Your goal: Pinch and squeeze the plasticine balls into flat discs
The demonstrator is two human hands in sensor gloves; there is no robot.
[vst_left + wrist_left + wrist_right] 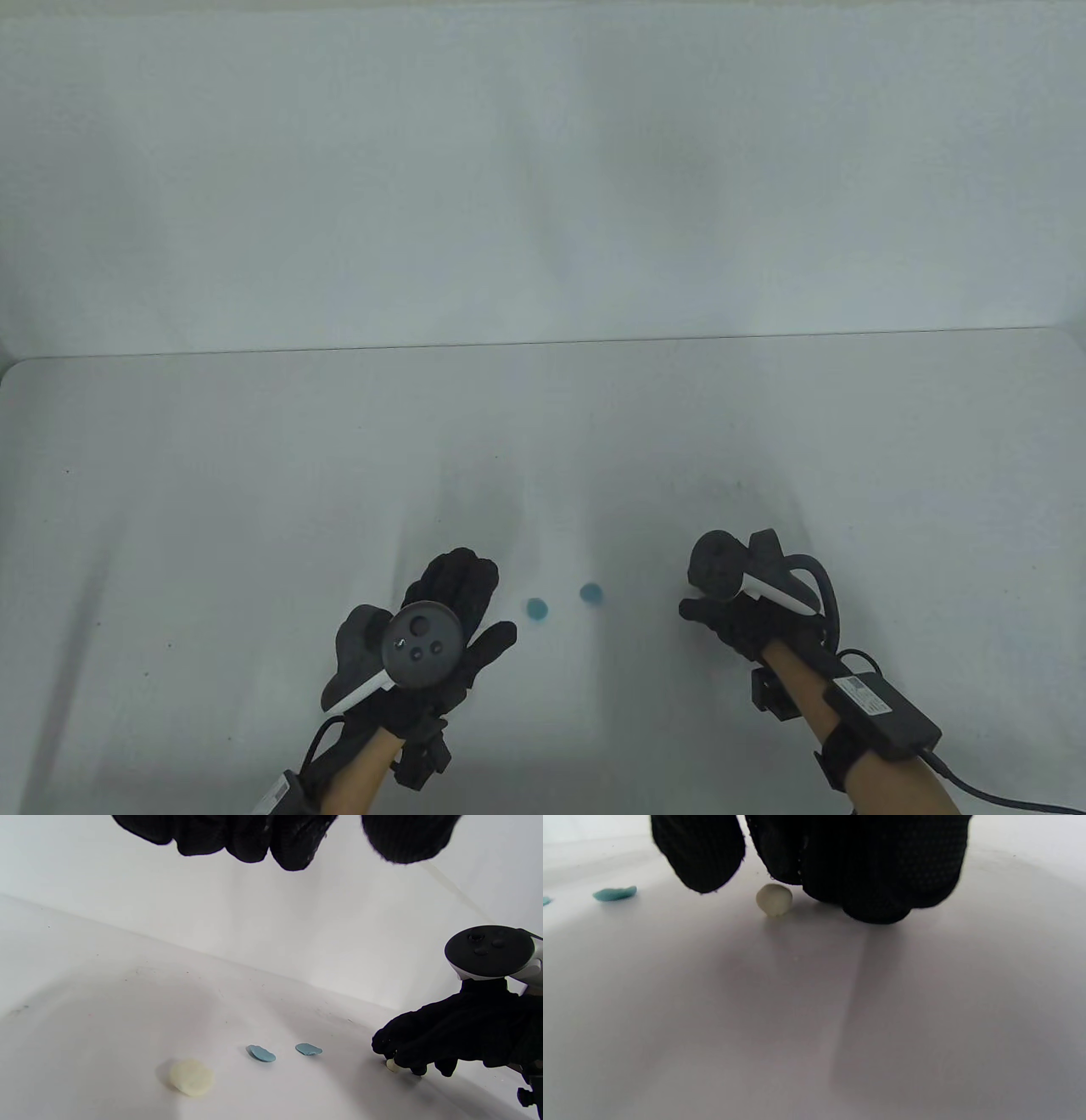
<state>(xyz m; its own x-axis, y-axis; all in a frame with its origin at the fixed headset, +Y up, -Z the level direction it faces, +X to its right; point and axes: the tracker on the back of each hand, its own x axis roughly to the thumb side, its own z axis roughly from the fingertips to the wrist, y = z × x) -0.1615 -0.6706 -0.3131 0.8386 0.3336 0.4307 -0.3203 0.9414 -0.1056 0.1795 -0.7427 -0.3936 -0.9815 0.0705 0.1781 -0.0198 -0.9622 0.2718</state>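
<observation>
Since everything sits on it, start with the white surface (254,475): it fills the lower half of the table view, with a white wall (543,170) behind.

Left hand (424,632): low on the left side of the table view, fingers (458,577) stretched forward and loose, grasping nothing. Round dark tracker (422,643) on its back. In the left wrist view its fingertips hang in from the top, clear of the surface.

Right hand (730,615): low on the right, tracker (717,564) on its back, cable (976,785) running off along the forearm. Fingers curled down to the surface around a small cream ball (774,899). In the right wrist view the ball is still round, sits on the surface, thumb (700,853) just beside it on one side and the other fingers right behind it. Contact with those fingers looks likely, but I cannot tell whether the pinch is actually closed. Left wrist view shows the same ball (392,1065) peeking out under the fingertips.

Cream disc (191,1077): flattened lump, lying on the surface under the left hand, hidden in the table view.

Two blue discs, flat on the surface between the hands, near each other but not touching: left blue disc (536,608) just beside the left hand's fingertips, right blue disc (591,592) nearer the middle, well apart from the right hand.
</observation>
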